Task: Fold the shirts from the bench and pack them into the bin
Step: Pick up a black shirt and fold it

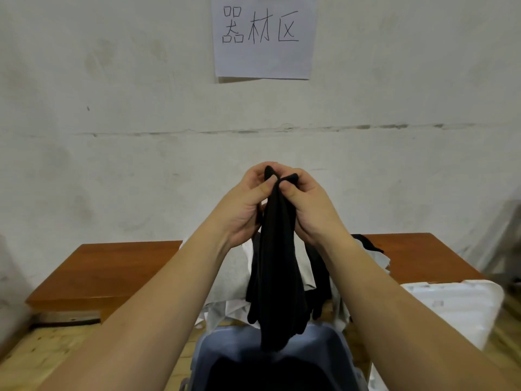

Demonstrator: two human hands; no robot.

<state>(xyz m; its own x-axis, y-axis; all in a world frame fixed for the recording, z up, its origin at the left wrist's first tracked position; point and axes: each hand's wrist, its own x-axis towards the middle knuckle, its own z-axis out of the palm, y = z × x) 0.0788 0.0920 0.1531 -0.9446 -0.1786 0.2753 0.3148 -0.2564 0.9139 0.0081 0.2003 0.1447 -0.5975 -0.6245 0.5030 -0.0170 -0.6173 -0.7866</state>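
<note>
Both hands are up in the middle of the frame, and between them hangs a black shirt [275,266]. The left hand [248,204] pinches the top edge of the cloth between thumb and curled fingers; the right hand [307,204] does the same just beside it, the two thumbs almost touching. Both are closed on the fabric, knuckles turned away from the camera, forearms coming in from the lower corners and meeting at the top of the garment.

Here is the relation that counts: the shirt hangs straight down from that double pinch, long axis vertical, bunched into a narrow column rather than spread flat. Its lower end dangles at the bottom centre of the frame, right over the blue-grey bin [334,351], which already has something dark inside. So the bin lies directly below the hands, and neither hand is plainly nearer to it.

Behind the hanging shirt, the brown tabletop [112,266] runs across the middle of the frame, with a heap of pale and dark clothes [231,277] piled on its centre, partly hidden by the arms. A white lid-like slab [456,300] sits at the lower right, and a paper sign [263,35] is stuck on the wall at the top.

My guess is the shirt is not folded yet. With the grips so close together, the hands would likely need to part along the top edge to open the cloth out before any fold.
</note>
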